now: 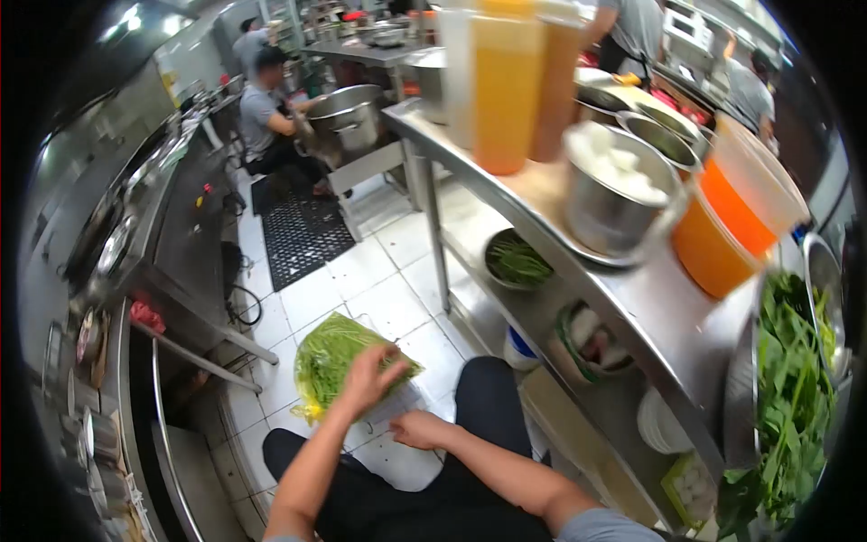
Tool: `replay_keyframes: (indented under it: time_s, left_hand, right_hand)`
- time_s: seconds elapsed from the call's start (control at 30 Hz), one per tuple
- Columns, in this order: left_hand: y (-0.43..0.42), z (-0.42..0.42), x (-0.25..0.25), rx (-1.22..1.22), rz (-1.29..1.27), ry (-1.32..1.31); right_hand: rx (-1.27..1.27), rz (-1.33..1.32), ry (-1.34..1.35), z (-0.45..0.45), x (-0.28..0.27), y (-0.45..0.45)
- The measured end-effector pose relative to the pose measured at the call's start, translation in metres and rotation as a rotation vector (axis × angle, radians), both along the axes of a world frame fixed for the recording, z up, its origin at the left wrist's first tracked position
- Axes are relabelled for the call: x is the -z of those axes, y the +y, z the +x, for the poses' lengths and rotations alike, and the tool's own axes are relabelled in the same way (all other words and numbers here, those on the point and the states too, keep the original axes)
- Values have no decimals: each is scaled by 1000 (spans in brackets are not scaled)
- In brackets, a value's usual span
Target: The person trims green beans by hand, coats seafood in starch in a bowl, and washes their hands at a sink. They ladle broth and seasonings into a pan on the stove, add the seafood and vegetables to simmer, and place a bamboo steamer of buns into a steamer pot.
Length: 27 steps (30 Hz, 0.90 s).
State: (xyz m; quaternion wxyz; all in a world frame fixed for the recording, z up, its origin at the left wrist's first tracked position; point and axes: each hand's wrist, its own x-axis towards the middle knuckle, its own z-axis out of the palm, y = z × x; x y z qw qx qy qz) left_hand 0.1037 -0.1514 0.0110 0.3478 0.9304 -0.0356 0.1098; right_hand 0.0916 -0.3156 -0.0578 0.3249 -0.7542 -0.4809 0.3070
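A clear, yellowish plastic bag of chopped green vegetables lies on the tiled floor in front of my knees. My left hand is over the bag's near right side, its fingers apart and slightly bent. Whether it touches the plastic I cannot tell. Close by, to the right and nearer my lap, my right hand has its fingers curled together. What they hold, if anything, is hidden.
A steel table on my right bears a pot of white pieces, a jug of yellow liquid and orange containers. Leafy greens stand far right. Steel counters line the left. A co-worker sits by a large pot.
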Motion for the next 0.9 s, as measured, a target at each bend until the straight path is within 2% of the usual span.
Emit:
replay_keyframes:
  time_s: [0.03, 0.07, 0.1, 0.13, 0.17, 0.2, 0.27, 0.33, 0.4, 0.43, 0.5, 0.53, 0.6, 0.63, 0.67, 0.7, 0.73, 0.8, 0.87, 0.9]
  left_hand:
    - [2, -26, 7, -119, -111, 142]
    - [16, -48, 46, -177, -278, 158]
    - [21, -68, 63, -214, -327, 164]
    - [28, -83, 84, -176, -276, 178]
    - [34, -87, 99, -144, -224, 192]
    - [34, -84, 87, -88, -258, 147]
    - [30, -74, 54, -79, -369, -41]
    - [34, -70, 33, -90, -383, -76]
    - [34, -69, 31, -21, -483, -83]
    - [33, -68, 38, 17, -504, -75]
    - [34, -67, 49, 20, -478, -40]
    - [32, -66, 47, 115, -476, -40]
    - [31, -72, 40, 7, -379, 81]
    - [29, -75, 31, 110, -379, 89]
    - [26, -78, 21, 75, -351, 134]
    - [21, -83, 8, 31, -323, 179]
    - [16, -87, -8, 111, -328, 186]
    - [10, -92, -42, 98, -380, 287]
    - [17, -100, -82, 208, -372, 379]
    - [22, -107, -87, 254, -347, 411]
  right_hand:
    - [8, 20, 17, -3, 9, 2]
    - [17, 54, 51, -4, 16, 2]
    - [38, 30, 195, -2, 4, -1]
    - [52, 88, 239, -1, 8, -2]
    - [29, -43, 251, 2, 16, 0]
    - [17, -58, 156, 2, 16, 2]
    - [179, -18, 467, -3, 2, 8]
    - [314, -53, 902, 1, 13, 8]
    - [213, -45, 915, 6, 38, 7]
    - [258, -46, 913, 6, 42, 7]
    - [257, 21, 718, 11, 42, 9]
    - [342, 59, 696, 13, 44, 11]
    - [421, 4, 907, 7, 54, 12]
    - [518, 49, 897, 3, 54, 10]
    - [490, 7, 907, -2, 54, 6]
    - [456, -42, 921, -10, 38, 0]
    - [535, -16, 917, -17, 4, -4]
    - [454, -499, 956, -22, -69, -3]
    - [501, -453, 930, -42, -106, -13]
    - [497, -380, 836, -50, -126, -21]
